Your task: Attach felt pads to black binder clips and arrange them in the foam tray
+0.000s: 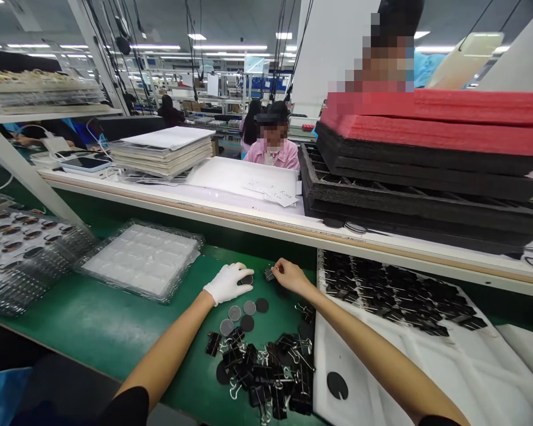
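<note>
My left hand (pixel 228 283), in a white glove, rests on the green belt (pixel 115 325) with its fingers curled round a small dark round disc (pixel 247 279). My bare right hand (pixel 288 274) pinches a black binder clip (pixel 269 273) just to the right of it. Several grey and black discs (pixel 244 315) lie below the hands. A pile of black binder clips (pixel 266 370) sits nearer to me.
A clear blister tray (pixel 144 260) lies at the left, with more trays of discs (pixel 22 248) beyond. A white foam sheet (pixel 426 367) at the right carries rows of clipped parts (pixel 395 293). Black and red foam trays (pixel 426 160) stack on the shelf. People work behind.
</note>
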A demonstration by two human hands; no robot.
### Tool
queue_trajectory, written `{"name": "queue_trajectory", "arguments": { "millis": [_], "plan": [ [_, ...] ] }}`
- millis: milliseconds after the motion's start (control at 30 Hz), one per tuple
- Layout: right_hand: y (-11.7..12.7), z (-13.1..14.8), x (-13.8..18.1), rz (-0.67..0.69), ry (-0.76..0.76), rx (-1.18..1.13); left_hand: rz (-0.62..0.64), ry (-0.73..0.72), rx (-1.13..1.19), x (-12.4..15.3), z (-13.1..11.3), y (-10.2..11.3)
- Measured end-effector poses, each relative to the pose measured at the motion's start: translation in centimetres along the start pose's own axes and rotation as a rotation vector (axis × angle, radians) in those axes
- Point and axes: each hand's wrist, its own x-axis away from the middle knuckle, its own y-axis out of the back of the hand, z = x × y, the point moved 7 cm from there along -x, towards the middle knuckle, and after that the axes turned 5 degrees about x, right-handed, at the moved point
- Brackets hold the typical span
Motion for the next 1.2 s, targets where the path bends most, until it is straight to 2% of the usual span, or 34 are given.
{"name": "queue_trajectory", "arguments": {
  "millis": [200,367,467,533,633,700,867,1067,1200],
  "plan": [
    [-1.4,3.1,0.9,-0.002,0.073,0.299,-0.057,0.08,-0.054,-0.3,0.3,-0.5],
    [-1.8,4.2,1.1,0.026,0.12,0.413,-0.055,0.08,-0.08,-0.3,0.3,-0.6],
    [-1.2,4.5,0.7,0.039,0.099,0.447,-0.062,0.08,-0.088,-0.3,0.2,-0.5],
    [-0.4,4.7,0.0,0.015,0.069,0.399,-0.066,0.078,-0.089,-0.3,0.2,-0.4],
    [0.3,5.2,-1.7,-0.041,0.032,0.198,-0.054,0.073,-0.088,-0.5,0.3,-0.4],
    [-0.1,5.3,-3.0,-0.064,-0.011,0.102,-0.037,0.071,-0.088,-0.6,0.4,-0.6],
    [-2.5,4.6,-5.2,-0.125,-0.108,0.029,0.008,0.063,-0.134,-0.9,0.3,-1.0],
    [-3.7,3.2,-5.6,-0.173,-0.168,-0.02,0.053,0.043,-0.159,-0.9,-0.4,-1.1],
    [-3.6,2.5,-5.1,-0.199,-0.193,-0.029,0.008,0.048,-0.102,-0.9,-0.8,-0.7]
  ]
}}
